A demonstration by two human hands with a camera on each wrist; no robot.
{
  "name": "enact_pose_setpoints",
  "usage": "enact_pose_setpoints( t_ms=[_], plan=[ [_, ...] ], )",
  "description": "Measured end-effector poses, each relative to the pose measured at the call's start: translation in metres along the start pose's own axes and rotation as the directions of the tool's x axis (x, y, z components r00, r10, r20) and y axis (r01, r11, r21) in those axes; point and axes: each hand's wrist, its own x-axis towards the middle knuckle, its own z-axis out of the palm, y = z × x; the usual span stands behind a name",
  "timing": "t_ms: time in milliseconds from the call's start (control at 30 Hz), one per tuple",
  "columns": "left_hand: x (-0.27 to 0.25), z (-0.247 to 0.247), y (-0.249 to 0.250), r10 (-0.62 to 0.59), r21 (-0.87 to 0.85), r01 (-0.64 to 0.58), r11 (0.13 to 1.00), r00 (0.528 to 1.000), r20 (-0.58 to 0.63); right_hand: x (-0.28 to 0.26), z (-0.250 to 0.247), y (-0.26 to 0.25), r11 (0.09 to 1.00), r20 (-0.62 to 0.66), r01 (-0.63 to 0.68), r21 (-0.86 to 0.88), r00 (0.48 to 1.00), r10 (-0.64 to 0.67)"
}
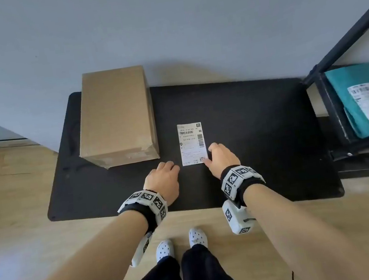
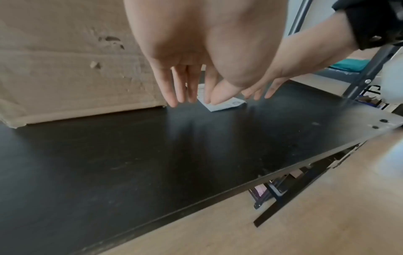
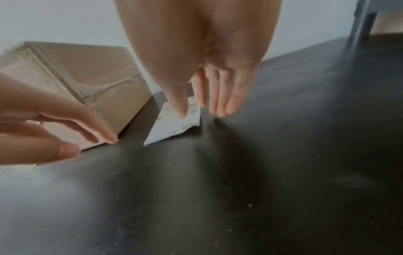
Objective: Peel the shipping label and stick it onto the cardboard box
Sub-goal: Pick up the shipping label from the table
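Where it lies flat on the black table (image 1: 248, 130), the shipping label (image 1: 191, 142) is a white upright rectangle with barcodes, small print and a code square at its near right corner. Right hand (image 1: 221, 158) hovers at that corner, thumb near the edge, fingers (image 3: 220, 96) straight and loose, holding nothing. Left hand (image 1: 164, 178) just left of the label's near edge, fingers (image 2: 174, 86) extended, empty. Plain brown cardboard box (image 1: 116, 116) stands just left of the label, scuffed and taped at its near end. Shelf rack (image 1: 341, 46) at right holds a teal parcel (image 1: 362, 95).
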Motion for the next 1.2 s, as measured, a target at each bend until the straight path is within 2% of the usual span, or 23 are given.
enact_pose_setpoints(
  t_ms=[200,300,467,667,767,900,1067,1200],
  plan=[
    [0.014,0.017,-0.002,0.088,0.058,-0.093,0.994,0.993,0.075,0.020,0.011,-0.004,0.993,0.006,-0.058,0.102,0.998,0.057],
    [0.018,0.023,-0.004,0.078,0.055,-0.083,0.995,0.994,0.076,0.029,0.014,-0.005,0.981,-0.012,-0.078,0.179,0.997,0.081],
    [0.017,0.029,-0.004,0.063,0.028,-0.065,0.997,0.996,0.067,0.035,0.011,-0.004,0.904,0.002,-0.193,0.382,0.978,0.207],
    [0.016,0.024,-0.005,0.059,-0.008,-0.059,0.998,0.993,0.101,0.039,0.000,-0.002,0.884,0.079,-0.180,0.431,0.984,0.162],
    [0.014,0.013,-0.005,0.026,-0.088,-0.016,0.996,0.993,0.117,0.037,-0.008,0.000,0.861,0.068,-0.199,0.468,0.980,0.190],
    [0.012,-0.013,-0.004,-0.019,-0.121,0.037,0.992,0.989,0.147,0.029,-0.030,-0.004,0.771,0.059,-0.228,0.595,0.969,0.241],
    [0.009,-0.051,0.000,-0.001,-0.099,0.007,0.995,0.998,0.064,0.014,-0.067,-0.013,0.741,-0.013,-0.156,0.654,0.976,0.217],
    [0.004,-0.087,-0.003,-0.012,-0.124,0.013,0.992,1.000,0.010,0.003,-0.091,-0.027,0.704,-0.063,-0.058,0.708,0.987,0.145]
  ],
)
